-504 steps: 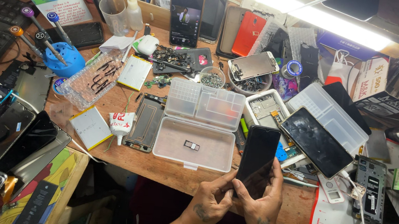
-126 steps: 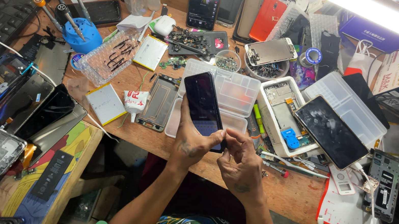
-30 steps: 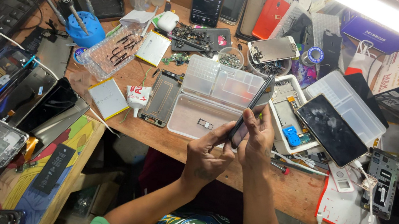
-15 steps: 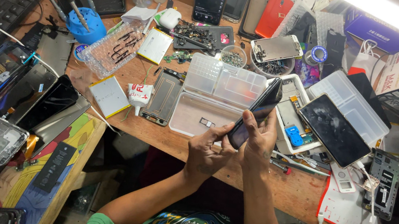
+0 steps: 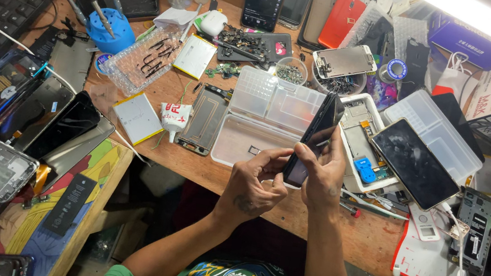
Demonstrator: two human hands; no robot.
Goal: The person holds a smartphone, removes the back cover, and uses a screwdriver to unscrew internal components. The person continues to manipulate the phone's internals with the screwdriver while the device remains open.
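- Since half a second ago, nothing much has shifted: phone (image 5: 311,139) still edge-on over the clear plastic tray (image 5: 263,121), both hands still on its lower end.
- Left hand (image 5: 255,187) pinches the bottom corner; right hand (image 5: 324,175) wraps the side, fingers closed on the phone.
- Only fingertips hold it, so a slip could drop it onto the tray or the opened phone body (image 5: 363,148) alongside, cracking glass or scattering parts.
- Pressing hard on that thin edge could bend it.
- Hidden: the phone's face, whatever my fingertips work at, and the small piece in the tray.
- Farther back, screws in the little bowl (image 5: 292,72) blur together.
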